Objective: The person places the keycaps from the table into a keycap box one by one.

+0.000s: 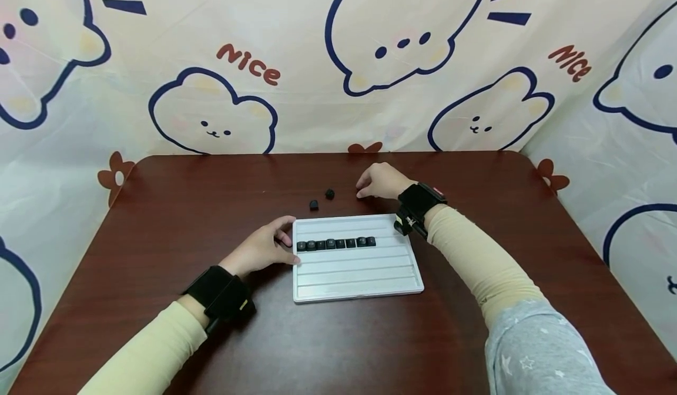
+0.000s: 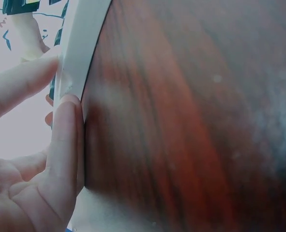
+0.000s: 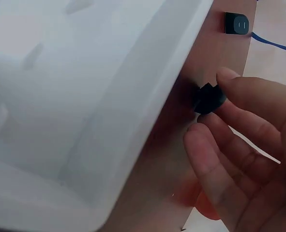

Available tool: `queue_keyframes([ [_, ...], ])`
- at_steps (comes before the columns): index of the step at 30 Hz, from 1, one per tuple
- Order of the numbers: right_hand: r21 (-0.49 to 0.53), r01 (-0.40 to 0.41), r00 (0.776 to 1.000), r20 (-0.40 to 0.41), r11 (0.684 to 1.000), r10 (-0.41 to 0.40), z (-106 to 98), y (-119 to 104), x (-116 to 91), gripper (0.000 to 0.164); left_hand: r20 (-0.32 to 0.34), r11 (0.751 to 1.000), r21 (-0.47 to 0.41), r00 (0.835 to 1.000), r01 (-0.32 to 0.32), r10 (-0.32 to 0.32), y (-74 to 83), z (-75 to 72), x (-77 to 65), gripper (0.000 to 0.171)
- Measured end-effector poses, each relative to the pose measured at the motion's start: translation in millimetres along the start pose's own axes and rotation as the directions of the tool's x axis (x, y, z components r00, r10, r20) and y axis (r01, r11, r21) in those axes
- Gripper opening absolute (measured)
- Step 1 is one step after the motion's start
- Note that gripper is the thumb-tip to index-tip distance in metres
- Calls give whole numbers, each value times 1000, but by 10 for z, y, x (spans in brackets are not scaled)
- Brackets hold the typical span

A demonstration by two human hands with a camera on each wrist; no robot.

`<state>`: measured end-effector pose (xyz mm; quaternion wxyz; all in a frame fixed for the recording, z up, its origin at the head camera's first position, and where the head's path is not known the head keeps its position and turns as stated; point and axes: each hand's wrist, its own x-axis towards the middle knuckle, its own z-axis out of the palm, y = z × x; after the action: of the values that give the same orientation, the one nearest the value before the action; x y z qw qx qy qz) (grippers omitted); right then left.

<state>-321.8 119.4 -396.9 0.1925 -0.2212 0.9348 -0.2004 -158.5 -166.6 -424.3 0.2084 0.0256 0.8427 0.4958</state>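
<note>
A white ridged tray (image 1: 359, 277) lies on the table, with a row of several small black keycaps (image 1: 330, 244) along one of its upper grooves. My left hand (image 1: 267, 245) grips the tray's left edge, thumb on the side and fingers near the far corner. Beyond the tray's far edge, my right hand (image 1: 383, 180) pinches a black keycap (image 3: 210, 99) between its fingertips; the fingers hide it in the head view. Two loose black keycaps lie left of that hand, one nearer the tray (image 1: 314, 205) and one farther back (image 1: 330, 194).
The brown wooden table (image 1: 211, 195) reaches back to a pale curtain (image 1: 312, 113) printed with cartoon bears and flowers. Black straps with devices sit on both wrists, and the right one (image 1: 418, 207) is over the tray's far right corner.
</note>
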Motion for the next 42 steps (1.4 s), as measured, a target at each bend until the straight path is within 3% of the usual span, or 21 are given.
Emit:
queue_keyframes([
  [24,-26,63,997,-50,998,-65,-20,52,-125,21,6,1000,8,1000,-21,21,21,-20,7,87],
  [42,105,155,987,-58,982,-150,2,85,-370,27,18,1000,6,1000,-23,23,2,-8,-5,87],
])
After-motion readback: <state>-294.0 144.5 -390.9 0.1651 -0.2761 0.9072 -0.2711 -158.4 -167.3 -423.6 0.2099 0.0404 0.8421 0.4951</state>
